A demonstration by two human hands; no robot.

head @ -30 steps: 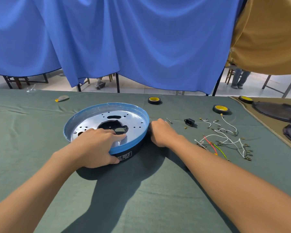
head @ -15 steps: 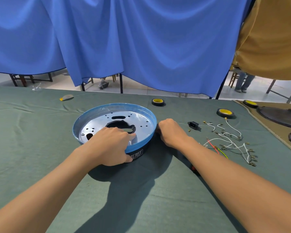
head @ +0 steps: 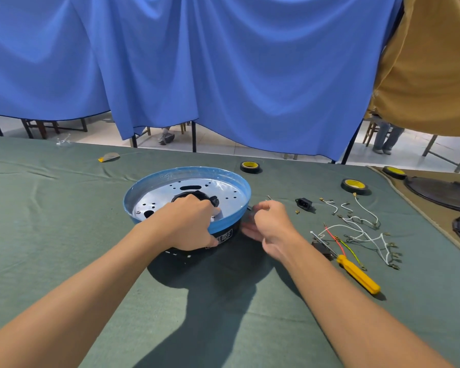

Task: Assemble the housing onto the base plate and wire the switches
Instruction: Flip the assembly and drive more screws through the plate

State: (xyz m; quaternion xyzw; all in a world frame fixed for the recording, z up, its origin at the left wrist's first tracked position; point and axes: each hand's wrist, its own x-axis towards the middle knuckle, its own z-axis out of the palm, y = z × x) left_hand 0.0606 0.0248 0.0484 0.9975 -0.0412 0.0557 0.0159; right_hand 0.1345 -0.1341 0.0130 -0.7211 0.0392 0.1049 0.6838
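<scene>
left hand (head: pixel 186 224) gripping housing (head: pixel 234 191) rim, right hand (head: pixel 272 229) just beside it

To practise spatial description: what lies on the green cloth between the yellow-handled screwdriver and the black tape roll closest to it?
Head view: loose white wires with metal terminals, a red wire and a green-yellow wire lie between screwdriver and tape roll.

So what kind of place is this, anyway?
Probably a makeshift assembly workstation in a curtained-off hall, not a home. A cloth-covered table carries a round housing, loose wires with terminals, a yellow-handled screwdriver and tape rolls, and a blue curtain screens it off.
</scene>
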